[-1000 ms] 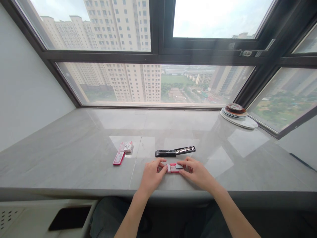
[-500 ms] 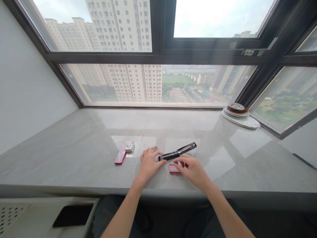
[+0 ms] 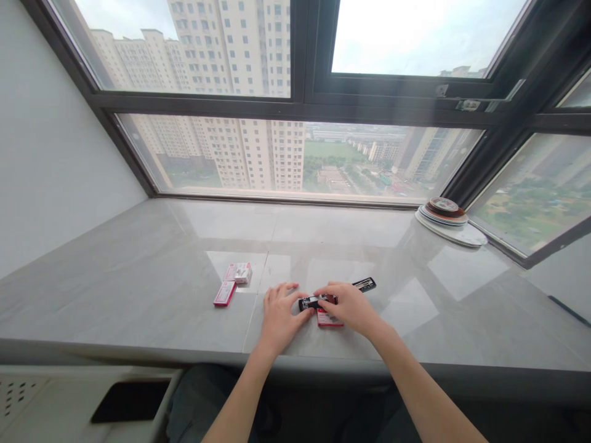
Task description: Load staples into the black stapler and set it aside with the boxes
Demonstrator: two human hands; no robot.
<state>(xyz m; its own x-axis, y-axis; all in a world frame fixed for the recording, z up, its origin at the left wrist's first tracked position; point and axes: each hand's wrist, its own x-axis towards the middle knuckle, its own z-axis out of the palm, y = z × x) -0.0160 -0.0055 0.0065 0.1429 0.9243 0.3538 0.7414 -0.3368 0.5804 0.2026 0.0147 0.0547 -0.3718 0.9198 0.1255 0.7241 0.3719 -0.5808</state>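
A black stapler [image 3: 307,303] lies opened out on the windowsill counter, its top arm [image 3: 366,283] swung away to the right. My left hand [image 3: 282,315] grips the stapler's left end between thumb and fingers. Over the middle of the stapler, my right hand [image 3: 347,307] is closed in a pinch at its open channel. Whatever sits in those fingertips is hidden, and the hand also covers the middle of the stapler. Just in front of the stapler, below my right fingers, is a small red-and-white box [image 3: 329,319], partly covered.
Left of my hands lie two flat red-and-white boxes, one nearer [image 3: 225,293], with a small white box [image 3: 242,272] beside them. Stacked plates [image 3: 450,223] stand in the far right corner by the window frame. The counter's front edge [image 3: 207,352] runs below my wrists.
My right hand has moved from above the red-and-white box up and left onto the stapler's middle. My left hand keeps its hold at the left end. The view has tilted slightly.
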